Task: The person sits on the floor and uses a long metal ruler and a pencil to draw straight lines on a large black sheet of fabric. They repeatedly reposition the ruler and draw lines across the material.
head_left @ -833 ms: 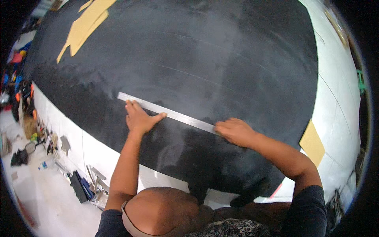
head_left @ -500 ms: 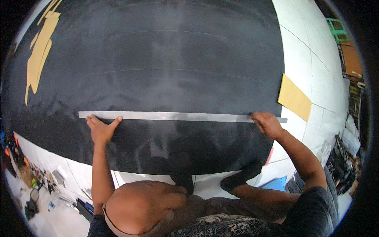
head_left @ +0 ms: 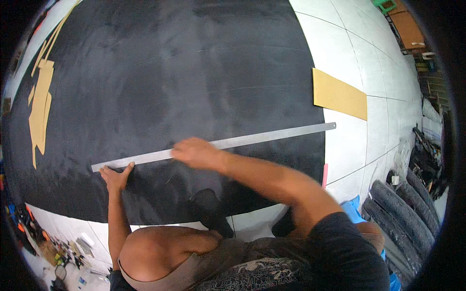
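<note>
Head view: large black sheet (head_left: 184, 87) spread flat on a white tiled floor (head_left: 369, 63), filling most of the frame. Long metal ruler (head_left: 262, 138) lies across the sheet's lower part, slanting up from its left end near the lower left to its right end, which runs just past the sheet's right edge onto the tiles.

Left hand (head_left: 115, 177): fingers spread, pressed flat on the sheet at the ruler's left end, fingertips touching the ruler's lower edge. Open, gripping nothing.

Right hand (head_left: 196, 153): rests on top of the ruler, a little left of its middle, arm reaching across from the lower right. Blurred; fingers look loosely curled over the strip, but whether they clasp it or only press on it I cannot tell.

Dark shoe (head_left: 211, 208) stands on the sheet's lower edge, below the right hand.

Surroundings: tan cardboard rectangle (head_left: 340, 94) flat on the tiles, right of the sheet and above the ruler's right end, apart from it. Tan paper strips (head_left: 41, 106) lie on the sheet near its left edge. Dark rolls of material (head_left: 403, 213) lie side by side on the floor at the lower right. Small clutter of tools (head_left: 58, 250) on the floor at the lower left, too small to identify; no container with visible contents made out
</note>
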Action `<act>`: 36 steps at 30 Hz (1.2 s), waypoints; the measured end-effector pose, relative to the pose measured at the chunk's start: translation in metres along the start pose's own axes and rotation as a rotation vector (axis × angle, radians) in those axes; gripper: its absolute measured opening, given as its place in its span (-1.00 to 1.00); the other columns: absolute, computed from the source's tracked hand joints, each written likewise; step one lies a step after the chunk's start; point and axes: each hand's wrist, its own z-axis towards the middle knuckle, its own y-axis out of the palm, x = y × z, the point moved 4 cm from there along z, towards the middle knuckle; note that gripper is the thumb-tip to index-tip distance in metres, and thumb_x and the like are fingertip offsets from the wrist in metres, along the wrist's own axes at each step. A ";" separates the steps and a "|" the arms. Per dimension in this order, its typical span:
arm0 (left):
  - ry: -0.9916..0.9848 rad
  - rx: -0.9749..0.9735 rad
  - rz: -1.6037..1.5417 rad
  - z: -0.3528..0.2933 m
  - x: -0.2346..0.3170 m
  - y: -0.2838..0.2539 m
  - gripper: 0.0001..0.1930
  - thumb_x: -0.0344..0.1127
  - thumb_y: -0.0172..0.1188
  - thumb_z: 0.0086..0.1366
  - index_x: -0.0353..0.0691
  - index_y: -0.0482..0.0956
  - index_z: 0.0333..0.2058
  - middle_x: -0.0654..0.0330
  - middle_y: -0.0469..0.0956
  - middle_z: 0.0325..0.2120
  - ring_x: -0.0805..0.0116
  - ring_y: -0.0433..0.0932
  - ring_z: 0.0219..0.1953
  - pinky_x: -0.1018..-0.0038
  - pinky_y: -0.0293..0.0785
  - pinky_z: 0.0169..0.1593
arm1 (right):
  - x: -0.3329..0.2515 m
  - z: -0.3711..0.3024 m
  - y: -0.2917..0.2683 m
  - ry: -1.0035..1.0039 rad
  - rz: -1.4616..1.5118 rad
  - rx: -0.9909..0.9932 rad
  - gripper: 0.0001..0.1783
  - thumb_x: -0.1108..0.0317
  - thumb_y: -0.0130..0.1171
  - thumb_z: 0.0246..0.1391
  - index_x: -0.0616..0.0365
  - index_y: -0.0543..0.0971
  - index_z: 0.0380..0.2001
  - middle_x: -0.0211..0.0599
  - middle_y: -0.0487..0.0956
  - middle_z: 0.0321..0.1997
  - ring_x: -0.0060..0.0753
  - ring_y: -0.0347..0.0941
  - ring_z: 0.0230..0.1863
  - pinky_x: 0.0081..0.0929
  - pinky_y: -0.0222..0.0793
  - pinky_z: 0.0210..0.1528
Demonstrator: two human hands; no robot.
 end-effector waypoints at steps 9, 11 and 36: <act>0.023 -0.039 -0.094 -0.003 0.021 0.005 0.49 0.49 0.44 -0.12 -0.75 -0.09 0.34 -0.52 -0.22 0.42 -0.34 -0.24 0.51 -0.03 -0.10 0.51 | -0.003 0.020 0.002 0.166 -0.009 -0.176 -0.76 0.41 0.10 0.18 0.08 0.62 -0.11 -0.21 0.67 -0.02 -0.08 0.54 0.06 -0.07 0.44 0.12; 0.039 -0.039 -0.088 -0.005 0.012 -0.002 0.50 0.52 0.42 -0.12 -0.74 -0.10 0.35 -0.52 -0.20 0.42 -0.32 -0.25 0.52 -0.05 -0.11 0.51 | 0.015 -0.025 -0.041 0.258 0.088 -0.255 -0.69 0.39 0.09 0.24 0.11 0.61 0.02 -0.09 0.64 0.08 0.05 0.52 0.17 -0.06 0.42 0.22; -0.016 0.098 -0.110 -0.073 -0.008 0.023 0.30 0.56 0.27 0.02 -0.32 0.01 0.47 -0.27 -0.08 0.48 -0.21 -0.14 0.53 -0.20 -0.20 0.47 | 0.053 -0.407 -0.247 0.631 -0.346 -0.159 -0.41 0.44 0.27 0.07 0.28 0.49 0.22 0.14 0.51 0.09 0.17 0.43 0.12 -0.02 0.31 0.22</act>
